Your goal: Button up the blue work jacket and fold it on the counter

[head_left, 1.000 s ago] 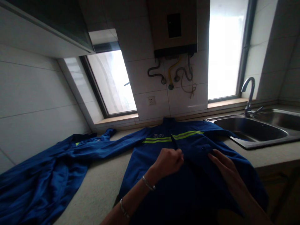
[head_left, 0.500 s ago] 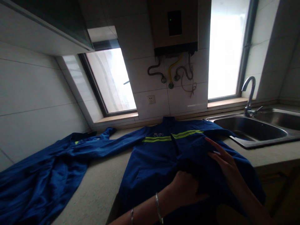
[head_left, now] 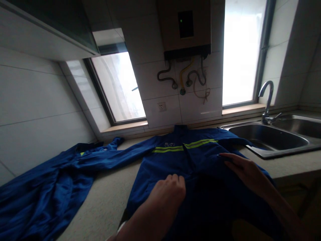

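Jacket of dark-blue cloth with yellow-green chest stripes (head_left: 202,162) lies spread face-up across the pale speckled counter (head_left: 107,194), apparently so both hands can reach its front. The left hand (head_left: 167,192) curls its fingers at the lower front; whether they pinch cloth, I cannot tell. The right hand (head_left: 244,169) lays narrowly parted fingers on the other front panel, seemingly steadying it, its grip unclear. Another blue garment (head_left: 47,194) lies rumpled leftward. Behind, a dim white-tiled wall (head_left: 155,80) carries a boxy brown heater (head_left: 185,28); a stainless-steel sink (head_left: 309,144) sits rightward.

Windows (head_left: 240,53): blown-out white, backlighting a dim room
Jacket (head_left: 198,160): lower front lost in shadow
Sink (head_left: 276,152): faint rim glare
Walls (head_left: 32,90): wide-angle slant
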